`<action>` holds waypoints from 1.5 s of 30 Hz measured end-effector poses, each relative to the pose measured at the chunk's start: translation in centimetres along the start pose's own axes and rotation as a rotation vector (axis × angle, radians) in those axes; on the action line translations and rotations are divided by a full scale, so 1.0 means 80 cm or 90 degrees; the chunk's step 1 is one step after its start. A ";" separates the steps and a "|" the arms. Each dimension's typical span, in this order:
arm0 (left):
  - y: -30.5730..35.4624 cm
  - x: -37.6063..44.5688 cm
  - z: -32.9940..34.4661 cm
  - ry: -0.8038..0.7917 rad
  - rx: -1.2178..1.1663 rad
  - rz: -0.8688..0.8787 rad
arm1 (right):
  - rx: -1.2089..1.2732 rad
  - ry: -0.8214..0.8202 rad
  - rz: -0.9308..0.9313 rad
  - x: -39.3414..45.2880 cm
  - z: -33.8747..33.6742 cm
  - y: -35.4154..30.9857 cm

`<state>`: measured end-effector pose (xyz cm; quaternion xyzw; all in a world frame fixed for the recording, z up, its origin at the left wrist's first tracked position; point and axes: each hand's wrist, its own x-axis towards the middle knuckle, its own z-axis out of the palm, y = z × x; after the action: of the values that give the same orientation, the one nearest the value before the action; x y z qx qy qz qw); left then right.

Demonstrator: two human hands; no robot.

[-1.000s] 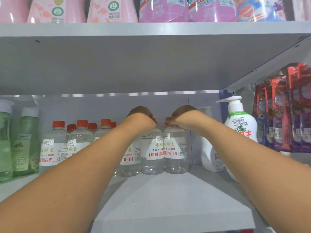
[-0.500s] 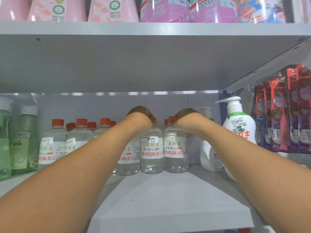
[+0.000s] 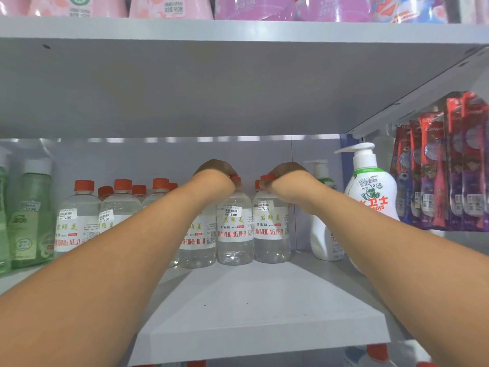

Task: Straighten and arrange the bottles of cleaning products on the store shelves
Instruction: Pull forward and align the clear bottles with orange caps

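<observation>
Bottles of clear cleaner with orange caps stood in rows on the grey shelf [image 3: 264,308], set back from its front edge with bare shelf before them. The left hand [image 3: 215,172] sat over the cap of the middle front bottle [image 3: 234,226] and the right hand [image 3: 287,174] over the cap of the right front bottle [image 3: 271,229]; the 2 bottles stood upright, touching side by side, labels facing out. Both hands were seen from the wrist side. The fingers curled down over the caps and looked to be gripping them, though the tips were hidden behind the knuckles, so how firmly they pinched could not be told.

More of the same bottles [image 3: 76,221] stood to the left, less evenly lined up — some set behind others. A white pump bottle [image 3: 324,229] stood just beside the right front bottle, with a larger pump bottle [image 3: 373,192] nearer the camera.

The risk, as it appeared, lay in handling from the top. A pull or twist at the cap works high above the base, so a tall, narrow bottle could tip rather than slide, and a tipped one would likely knock its neighbour. The right forearm passed close to the larger pump bottle; a sideways sweep of that arm could nudge it off line or topple it. The low shelf overhead left little room to lift, which probably favoured sliding — and sliding 2 touching bottles at once could drag the third front bottle [image 3: 197,242] askew.
</observation>
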<state>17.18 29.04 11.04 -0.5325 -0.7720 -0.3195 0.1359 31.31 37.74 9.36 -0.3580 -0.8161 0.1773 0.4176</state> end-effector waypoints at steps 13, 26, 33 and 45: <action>-0.055 -0.072 -0.098 0.113 -0.166 0.029 | 0.035 0.100 -0.116 -0.012 -0.005 -0.029; -0.305 -0.096 -0.127 0.027 -0.088 -0.226 | -0.369 -0.195 -0.147 -0.026 0.075 -0.129; -0.321 -0.097 -0.123 0.015 -0.173 -0.198 | -0.406 -0.175 -0.133 -0.031 0.094 -0.127; -0.242 -0.141 -0.130 0.281 -0.248 -0.036 | -0.126 0.148 -0.216 -0.128 0.009 -0.084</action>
<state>2.71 9.69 6.03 -0.4446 -0.6620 -0.5737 0.1870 31.84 25.67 7.22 -0.2731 -0.8246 -0.0190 0.4951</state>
